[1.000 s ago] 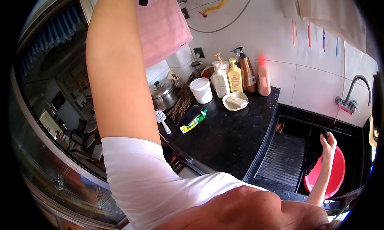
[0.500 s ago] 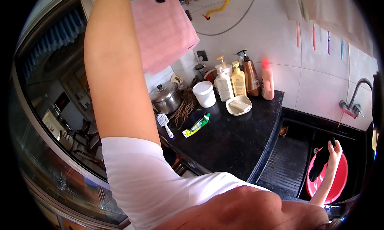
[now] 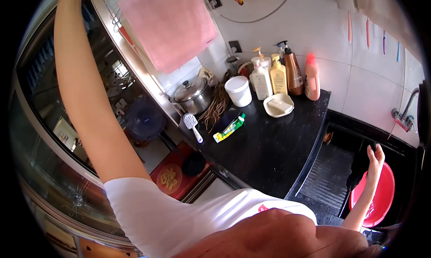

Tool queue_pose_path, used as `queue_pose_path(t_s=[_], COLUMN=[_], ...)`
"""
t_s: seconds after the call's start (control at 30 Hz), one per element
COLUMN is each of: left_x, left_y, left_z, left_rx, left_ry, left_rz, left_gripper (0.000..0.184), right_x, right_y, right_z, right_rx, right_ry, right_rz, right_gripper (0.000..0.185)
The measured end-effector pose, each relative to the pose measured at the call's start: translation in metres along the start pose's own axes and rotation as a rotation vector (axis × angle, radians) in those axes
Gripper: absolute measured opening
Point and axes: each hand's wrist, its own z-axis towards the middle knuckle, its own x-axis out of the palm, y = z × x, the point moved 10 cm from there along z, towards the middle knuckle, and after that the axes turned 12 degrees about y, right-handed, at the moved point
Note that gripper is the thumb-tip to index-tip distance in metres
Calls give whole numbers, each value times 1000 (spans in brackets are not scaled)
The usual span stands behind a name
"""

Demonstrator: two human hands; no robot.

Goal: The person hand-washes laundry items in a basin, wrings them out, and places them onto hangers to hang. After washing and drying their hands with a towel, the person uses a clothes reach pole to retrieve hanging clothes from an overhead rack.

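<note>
**Above a pink basin (image 3: 384,190) in a black sink (image 3: 354,127), the right hand (image 3: 376,155) grips a dark cloth (image 3: 358,166).**

From my remote station, through the head camera, I see a black countertop (image 3: 278,155) running up to the sink, whose ribbed drainboard (image 3: 327,177) lies to the left of the basin. The left arm (image 3: 90,96) extends upward past the frame's upper edge; its hand is out of view, so I cannot tell what that grip holds. A pink towel (image 3: 168,29) hangs over the counter's far left corner.

The basin stands in the sink, partly crossed by my view of the right forearm. On the counter, a lidded steel pot (image 3: 200,101) occupies the left end. The cloth hangs from the right hand, whose thumb and fingers are closed on it, and overlaps the basin's left rim; its lower end blends into the dark sink.

Near the wall stand a brown pump bottle (image 3: 294,74), a pink bottle (image 3: 313,80), a yellow pump bottle (image 3: 278,80) and a white one (image 3: 261,84), with a white tub (image 3: 238,93) to their left. Smaller still are the cream dish (image 3: 288,99), a white-handled brush (image 3: 192,125), a green-and-yellow tube (image 3: 230,129) and, inside the dish, a pale soap bar (image 3: 279,106).
</note>
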Motion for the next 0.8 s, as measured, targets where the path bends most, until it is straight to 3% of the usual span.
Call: queue_pose_path(t_s=[0.07, 0.13, 0.2, 0.3, 0.4, 0.43, 0.5, 0.53, 0.6, 0.67, 0.8], left_x=[13, 10, 22, 62, 109, 123, 148, 154, 166, 178, 184], left_y=[2, 39, 77, 140, 156, 153, 149, 146, 141, 137, 137], left_z=[-101, -180, -250, -349, -422, -438, -465, -475, -490, -501, -512], left_rx=[135, -26, -68, -239, -214, -209, -227, -214, -206, -213, -276], left_ry=[98, -56, -22, -66, 25, 68, 117, 121, 126, 138, 129], left_rz=[-90, -352, -521, -749, -825, -885, -973, -1000, -1043, -965, -887], left_gripper=[32, 32, 36, 38, 43, 44, 46, 47, 48, 49, 50], right_x=[25, 57, 95, 158, 218, 231, 258, 272, 309, 328, 339], right_y=[25, 50, 75, 115, 163, 182, 202, 202, 190, 203, 199], right_z=[12, 21, 26, 38, 37, 36, 31, 31, 26, -2, -10], right_rx=[-63, -85, -78, -141, -286, -448, -566, -519, -540, -733, -626], right_ry=[94, 85, 105, 368, 468, 384, 347, 394, 582, 550, 671], right_rz=[-16, 100, 189, 29, 20, -49, -203, -274, -461, -464, -547], right_gripper=[5, 6, 9, 17, 30, 35, 44, 48, 44, 38, 34])
